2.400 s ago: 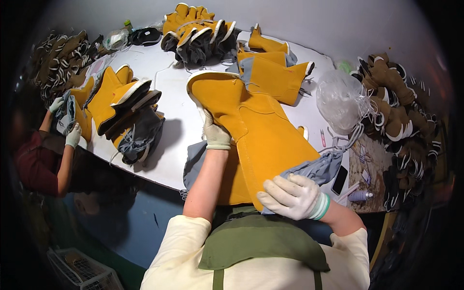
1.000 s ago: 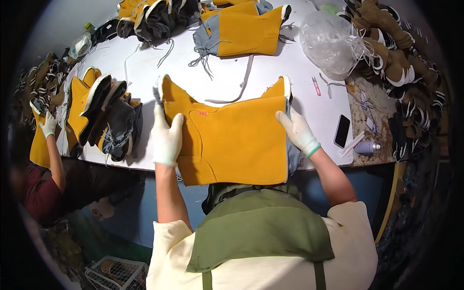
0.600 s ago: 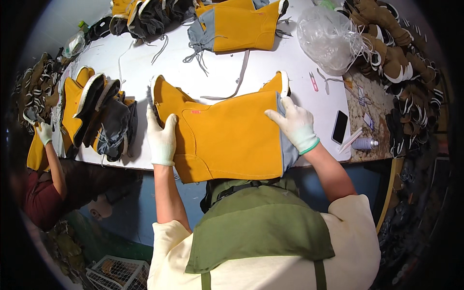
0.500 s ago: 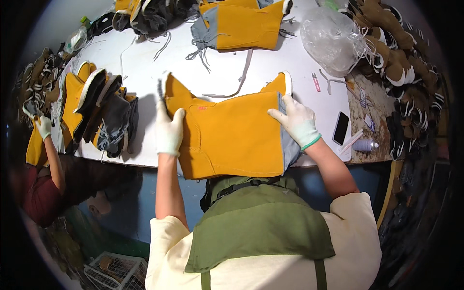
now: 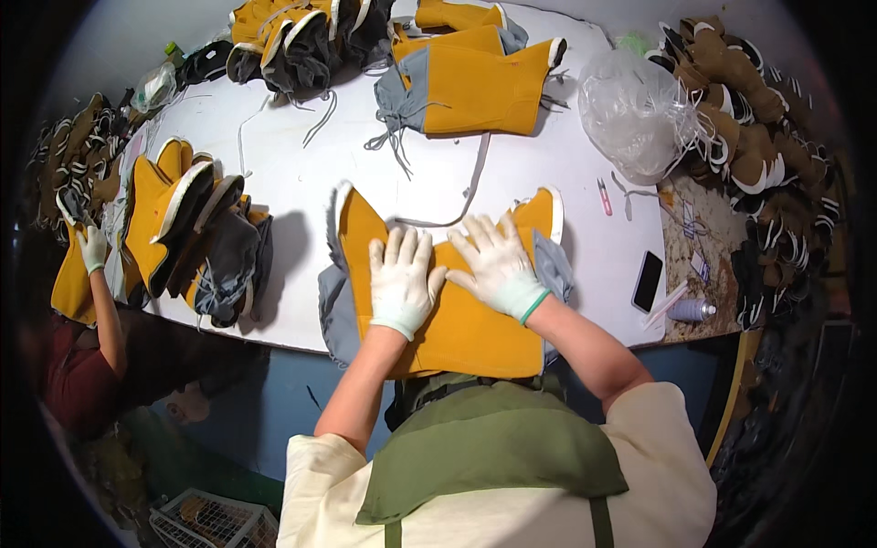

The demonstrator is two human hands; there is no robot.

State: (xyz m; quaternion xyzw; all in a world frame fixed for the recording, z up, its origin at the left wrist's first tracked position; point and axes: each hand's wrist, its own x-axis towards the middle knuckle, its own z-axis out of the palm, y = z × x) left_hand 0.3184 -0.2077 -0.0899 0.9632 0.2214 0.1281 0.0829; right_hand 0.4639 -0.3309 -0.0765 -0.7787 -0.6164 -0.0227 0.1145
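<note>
— What are the hands doing?

— Both wear white gloves and lie flat, fingers spread, on a yellow boot upper (image 5: 461,310). The left hand (image 5: 402,281) and the right hand (image 5: 496,265) rest side by side, almost touching, palms down on the material; neither closes around anything.

— And where is that piece?

— It lies on the white table (image 5: 292,183), at the near edge, its lower part hanging over in front of the person's green apron (image 5: 493,457). Grey lining shows along both of its sides.

— What lies around it?

— A grey strap (image 5: 466,196) runs across the table just beyond it. Further off lies another yellow and grey upper (image 5: 475,82). To the left is a stack of uppers (image 5: 196,242), and a co-worker's gloved hand (image 5: 91,248) reaches up at that end. To the right are a black phone (image 5: 648,280) and a clear plastic bag (image 5: 639,114).
</note>
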